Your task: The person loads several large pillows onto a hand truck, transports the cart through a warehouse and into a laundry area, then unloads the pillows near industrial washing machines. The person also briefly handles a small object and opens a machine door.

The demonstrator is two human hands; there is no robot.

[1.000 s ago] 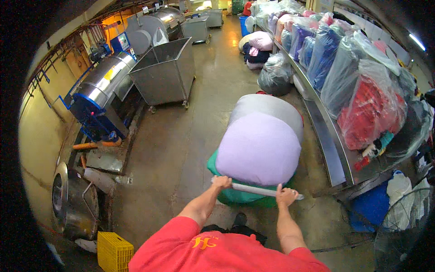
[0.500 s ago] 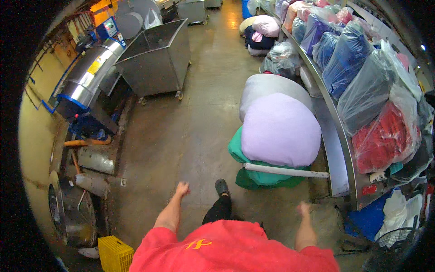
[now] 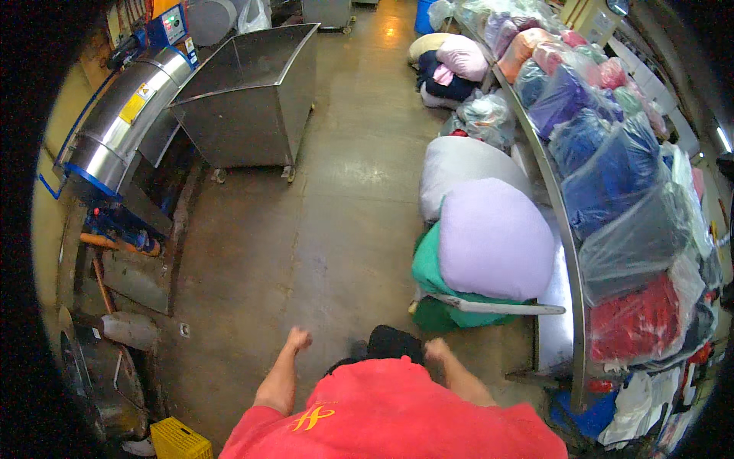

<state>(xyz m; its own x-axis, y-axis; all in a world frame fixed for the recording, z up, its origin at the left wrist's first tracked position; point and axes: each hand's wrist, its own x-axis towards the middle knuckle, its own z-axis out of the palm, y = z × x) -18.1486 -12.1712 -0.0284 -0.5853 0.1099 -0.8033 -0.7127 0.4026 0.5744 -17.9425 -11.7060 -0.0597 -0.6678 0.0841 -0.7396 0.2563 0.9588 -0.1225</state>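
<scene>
My left hand point(image 3: 300, 339) hangs in the air over the bare floor, its fingers curled into a loose fist with nothing visible in them. Beside my dark-trousered leg point(image 3: 394, 343), my right hand point(image 3: 437, 350) is also curled and looks bare, though small and slightly blurred. Nearest to the right hand is a stack of bulging cloth bundles, with a lilac bundle point(image 3: 497, 241) on top, a green bundle point(image 3: 430, 256) below it and a light grey bundle point(image 3: 459, 164) behind. A whitish bar point(image 3: 501, 307) crosses the front of the stack. Neither hand touches any of these.
A wheeled metal bin point(image 3: 287, 115) and a shiny cylindrical machine point(image 3: 141, 103) stand at the left, with a yellow crate point(image 3: 180, 440) nearer me. Along the right runs a metal-edged table point(image 3: 569, 252) heaped with plastic-bagged laundry point(image 3: 585, 164). More bundles point(image 3: 459, 61) lie farther up the aisle.
My right hand has swung inward to beside my leg. The left has shifted slightly left and down in view. The surroundings shift with my head; nothing is picked up or let go.
</scene>
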